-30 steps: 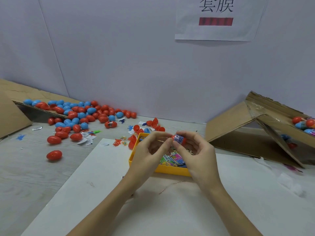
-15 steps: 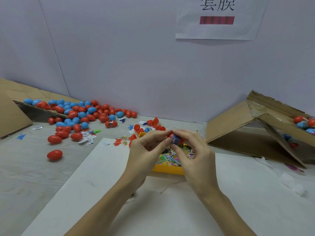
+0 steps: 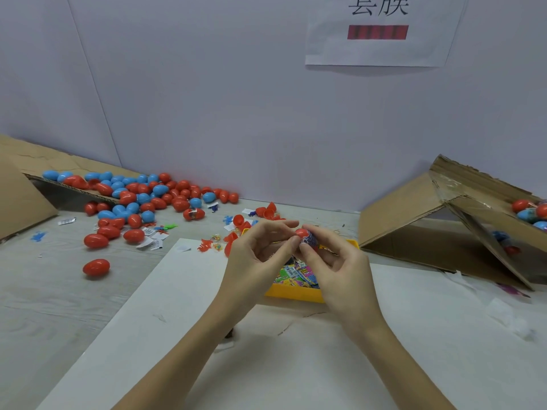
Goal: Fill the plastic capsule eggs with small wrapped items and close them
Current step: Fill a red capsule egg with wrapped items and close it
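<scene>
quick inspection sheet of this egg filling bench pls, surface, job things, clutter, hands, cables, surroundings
surface: pale wood-grain table with a white board laid on it in front of the person
job's things: red capsule egg with a wrapped item showing at its open side, held above the yellow tray of colourful packets; pile of red and blue eggs at far left
clutter: paper slips and small toy bits scattered by the pile; one lone red egg
hands: left hand and right hand both pinch the egg
cables: nothing seen
surroundings: cardboard box at right holding more eggs, cardboard flaps at left, paper sign on the wall
</scene>
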{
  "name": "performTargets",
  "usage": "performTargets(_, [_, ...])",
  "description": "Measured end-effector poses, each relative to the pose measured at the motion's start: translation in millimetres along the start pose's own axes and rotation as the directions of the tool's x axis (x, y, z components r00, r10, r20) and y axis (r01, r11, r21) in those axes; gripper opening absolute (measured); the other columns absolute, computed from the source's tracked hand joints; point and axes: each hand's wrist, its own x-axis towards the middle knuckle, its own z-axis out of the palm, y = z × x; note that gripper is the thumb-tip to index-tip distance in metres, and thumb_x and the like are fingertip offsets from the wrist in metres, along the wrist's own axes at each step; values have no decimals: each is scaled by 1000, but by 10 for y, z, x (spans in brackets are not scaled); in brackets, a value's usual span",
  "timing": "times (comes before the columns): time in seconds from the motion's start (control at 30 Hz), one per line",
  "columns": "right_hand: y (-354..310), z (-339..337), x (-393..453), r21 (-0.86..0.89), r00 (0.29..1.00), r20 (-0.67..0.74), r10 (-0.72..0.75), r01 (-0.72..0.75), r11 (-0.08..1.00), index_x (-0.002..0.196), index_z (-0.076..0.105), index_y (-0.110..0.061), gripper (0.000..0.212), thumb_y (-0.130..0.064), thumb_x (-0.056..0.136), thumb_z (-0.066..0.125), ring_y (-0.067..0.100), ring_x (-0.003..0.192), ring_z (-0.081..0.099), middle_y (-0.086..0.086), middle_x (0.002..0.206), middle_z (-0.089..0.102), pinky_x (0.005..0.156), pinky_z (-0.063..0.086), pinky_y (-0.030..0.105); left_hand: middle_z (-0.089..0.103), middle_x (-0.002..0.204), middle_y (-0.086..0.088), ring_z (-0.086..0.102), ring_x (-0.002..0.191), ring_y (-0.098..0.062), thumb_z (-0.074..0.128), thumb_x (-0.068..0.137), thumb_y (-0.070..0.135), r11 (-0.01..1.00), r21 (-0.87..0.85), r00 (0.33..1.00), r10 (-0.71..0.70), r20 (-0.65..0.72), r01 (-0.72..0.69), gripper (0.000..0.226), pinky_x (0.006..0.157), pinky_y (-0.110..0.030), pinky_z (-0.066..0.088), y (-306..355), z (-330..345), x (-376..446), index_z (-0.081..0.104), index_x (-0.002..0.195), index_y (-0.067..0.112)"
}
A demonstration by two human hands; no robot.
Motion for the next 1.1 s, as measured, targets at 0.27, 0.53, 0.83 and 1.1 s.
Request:
performTargets(0.27, [73,8,-34,-283,999,31,-44,51,958,146,57,-19,47,-13,100,65,0,125,61,-12,136,65,105,53,28,73,113,6,72,104,-14,73,91,8,994,113,1000,-10,-14,12,6,80,-21,58,-31,-67,27,71,97,8])
performTargets(0.53, [31,34,-68,-506,988,30,-154,148,850,143,59,-13,48,-8,97,69,10,124,64,-5,137,65,105,54,35,71,115,2,70,104,-8,72,92,5,955,293,999,38,38,-47,9,84,-18,57,-69,-72,22,67,98,9])
performTargets(0.83, [23,35,-79,-600,975,92,-201,216,771,141,61,-9,47,-5,94,71,6,129,55,-1,138,64,109,35,5,66,108,0,65,101,-12,63,97,3,919,390,995,23,99,-60,10,86,-22,56,-94,-85,18,62,96,12])
performTargets(1.1, [36,-10,-60,-585,976,158,-148,213,782,141,61,-11,45,-7,97,68,12,131,58,0,139,65,110,50,34,65,102,0,64,96,-11,61,99,6,933,355,987,-110,119,61,6,85,-23,56,-117,-117,37,61,95,10])
